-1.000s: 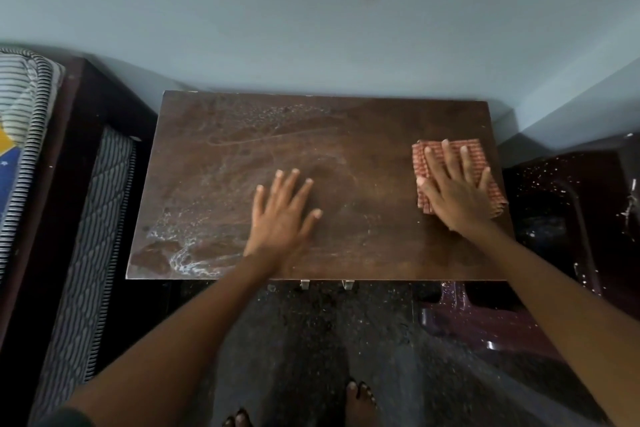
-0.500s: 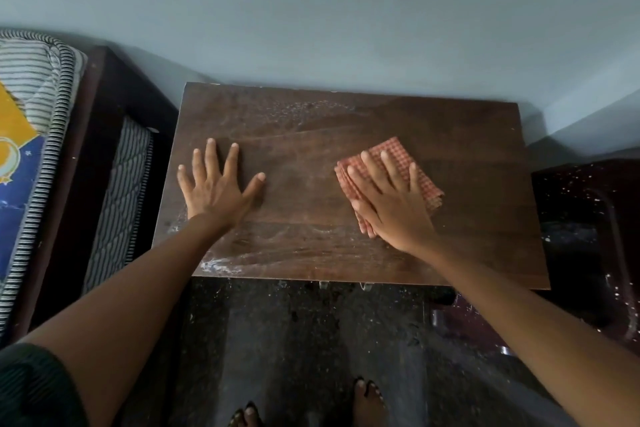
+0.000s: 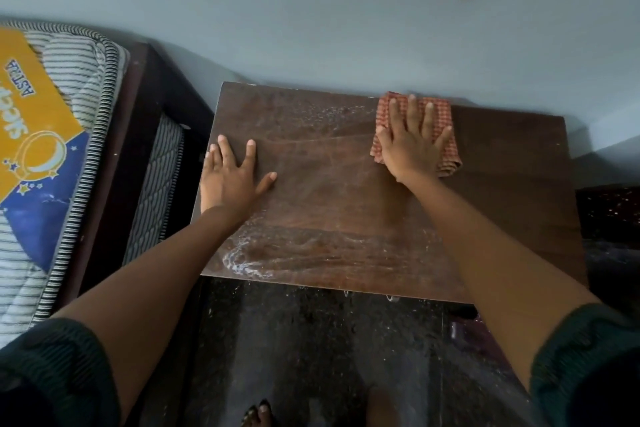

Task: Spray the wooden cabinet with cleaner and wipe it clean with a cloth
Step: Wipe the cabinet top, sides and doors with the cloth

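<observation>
Right hand [image 3: 412, 146] spread flat, pressing a soft checked cloth [image 3: 445, 149] at upper right of the wet, likely slippery cabinet top [image 3: 329, 191]; left hand [image 3: 230, 180] spread, bracing at centre left.

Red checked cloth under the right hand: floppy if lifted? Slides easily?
Probably floppy: the folded red checked cloth bunches at its near corner, so it likely sags when lifted. Should slide easily under the flat right hand; the brown wooden cabinet top looks wet.

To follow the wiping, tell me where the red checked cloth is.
In the head view, the red checked cloth lies at the far edge of the brown wooden cabinet top, right of centre, flat under the right hand.
</observation>
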Action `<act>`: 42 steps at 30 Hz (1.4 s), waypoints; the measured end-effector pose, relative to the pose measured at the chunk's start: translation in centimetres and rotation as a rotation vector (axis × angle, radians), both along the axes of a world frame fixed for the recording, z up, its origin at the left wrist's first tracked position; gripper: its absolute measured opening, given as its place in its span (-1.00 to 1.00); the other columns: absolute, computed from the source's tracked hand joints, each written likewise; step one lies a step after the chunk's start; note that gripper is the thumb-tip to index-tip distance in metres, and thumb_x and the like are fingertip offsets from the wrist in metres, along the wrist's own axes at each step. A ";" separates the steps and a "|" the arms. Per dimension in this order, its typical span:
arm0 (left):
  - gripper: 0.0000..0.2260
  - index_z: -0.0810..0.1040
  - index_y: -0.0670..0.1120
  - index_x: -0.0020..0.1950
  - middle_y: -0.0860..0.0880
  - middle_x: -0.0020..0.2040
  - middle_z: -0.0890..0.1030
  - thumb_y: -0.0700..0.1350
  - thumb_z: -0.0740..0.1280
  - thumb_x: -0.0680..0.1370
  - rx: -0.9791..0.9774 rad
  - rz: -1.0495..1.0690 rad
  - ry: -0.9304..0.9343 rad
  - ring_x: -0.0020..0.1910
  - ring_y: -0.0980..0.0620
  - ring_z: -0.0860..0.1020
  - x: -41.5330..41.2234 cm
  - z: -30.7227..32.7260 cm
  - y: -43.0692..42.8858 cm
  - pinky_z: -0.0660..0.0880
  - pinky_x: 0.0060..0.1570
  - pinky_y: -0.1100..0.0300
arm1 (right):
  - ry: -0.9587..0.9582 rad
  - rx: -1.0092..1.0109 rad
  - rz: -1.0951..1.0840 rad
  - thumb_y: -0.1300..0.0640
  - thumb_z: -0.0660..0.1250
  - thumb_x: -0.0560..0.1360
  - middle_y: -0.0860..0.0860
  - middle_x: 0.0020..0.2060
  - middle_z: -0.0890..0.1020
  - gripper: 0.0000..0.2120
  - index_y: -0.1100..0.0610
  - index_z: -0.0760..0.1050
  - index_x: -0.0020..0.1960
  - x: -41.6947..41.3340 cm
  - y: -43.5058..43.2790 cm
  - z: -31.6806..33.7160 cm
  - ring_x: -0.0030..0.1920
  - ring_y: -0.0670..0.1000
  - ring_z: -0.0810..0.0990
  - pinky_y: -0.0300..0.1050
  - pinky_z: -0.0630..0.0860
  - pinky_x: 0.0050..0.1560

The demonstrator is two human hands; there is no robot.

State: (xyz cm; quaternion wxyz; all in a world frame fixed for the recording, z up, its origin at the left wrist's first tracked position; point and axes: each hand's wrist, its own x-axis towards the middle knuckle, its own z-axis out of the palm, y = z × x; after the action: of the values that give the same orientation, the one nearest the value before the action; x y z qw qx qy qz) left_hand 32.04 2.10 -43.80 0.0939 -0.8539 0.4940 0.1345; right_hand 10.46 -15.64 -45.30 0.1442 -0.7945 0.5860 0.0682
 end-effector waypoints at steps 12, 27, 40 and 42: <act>-0.32 -0.06 0.03 0.57 -0.26 0.55 -0.16 0.26 0.13 0.57 0.053 0.001 0.156 0.54 -0.24 -0.11 1.2 1.2 -0.3 0.32 0.32 -0.17 | 0.104 -0.083 0.341 -0.27 -0.23 0.54 -0.05 0.54 -0.10 -0.41 -0.12 -0.08 0.53 -7.1 3.4 -0.7 0.52 0.10 -0.13 0.34 -0.09 0.43; -0.55 -0.02 0.03 0.57 -0.30 0.54 -0.11 0.00 -0.04 0.68 0.182 -0.084 0.130 0.53 -0.29 -0.03 2.9 1.7 -1.6 0.32 0.33 -0.18 | -0.044 -0.099 0.473 -0.21 -0.15 0.58 0.01 0.54 -0.04 -0.45 -0.08 -0.06 0.53 4.2 9.1 -0.5 0.52 0.16 -0.09 0.39 -0.11 0.41; -0.57 -0.01 0.04 0.56 -0.27 0.55 -0.14 0.00 -0.05 0.69 0.143 0.015 0.180 0.53 -0.29 -0.09 2.0 1.5 -1.6 0.24 0.34 -0.24 | 0.024 -0.040 0.036 -0.22 -0.19 0.58 -0.04 0.54 -0.17 -0.45 -0.12 -0.17 0.52 -2.9 6.7 0.1 0.51 0.13 -0.23 0.38 -0.21 0.40; -0.57 -0.01 0.04 0.56 -0.27 0.55 -0.14 -0.01 -0.05 0.69 0.138 0.022 0.177 0.53 -0.29 -0.09 1.9 1.5 -1.4 0.23 0.35 -0.25 | 0.012 -0.031 0.121 -0.22 -0.16 0.59 -0.03 0.53 -0.19 -0.45 -0.11 -0.18 0.52 -0.2 7.4 -0.1 0.51 0.13 -0.24 0.39 -0.24 0.39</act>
State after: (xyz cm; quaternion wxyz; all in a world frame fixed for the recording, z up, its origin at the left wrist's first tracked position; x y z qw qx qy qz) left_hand 33.97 0.73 -42.31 0.1069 -0.8356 0.4805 0.2438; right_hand 10.25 -8.20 -45.37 0.1241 -0.8303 0.5385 0.0723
